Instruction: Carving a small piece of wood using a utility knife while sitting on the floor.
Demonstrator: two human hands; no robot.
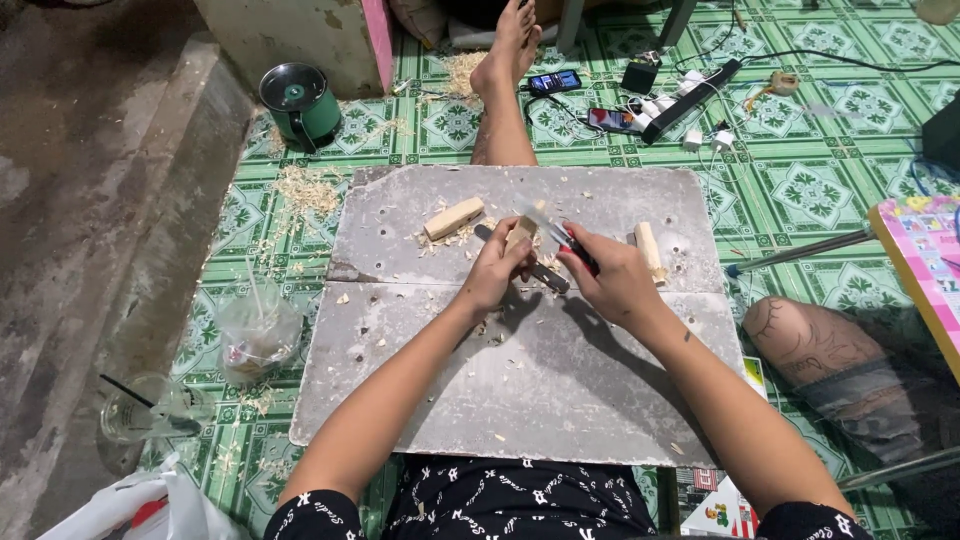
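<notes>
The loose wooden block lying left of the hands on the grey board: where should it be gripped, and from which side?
Probably across its two long sides near the middle, coming from above. The wooden block lies flat and slanted on the grey board, clear of the left hand, with only shavings around it. Its long faces look straight and parallel; turn the grip to match the slant.

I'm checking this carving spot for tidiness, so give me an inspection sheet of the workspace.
Surface: grey board on the lap, strewn with wood chips.
Job's things: small wood piece in the left hand; red-handled knife in the right hand.
Clutter: wood block and wood stick on the board; shavings on the floor.
Grippers: both hands closed on their things.
Cables: power strip with chargers and phones.
Surroundings: green pot, plastic cup, green patterned floor mat.
</notes>
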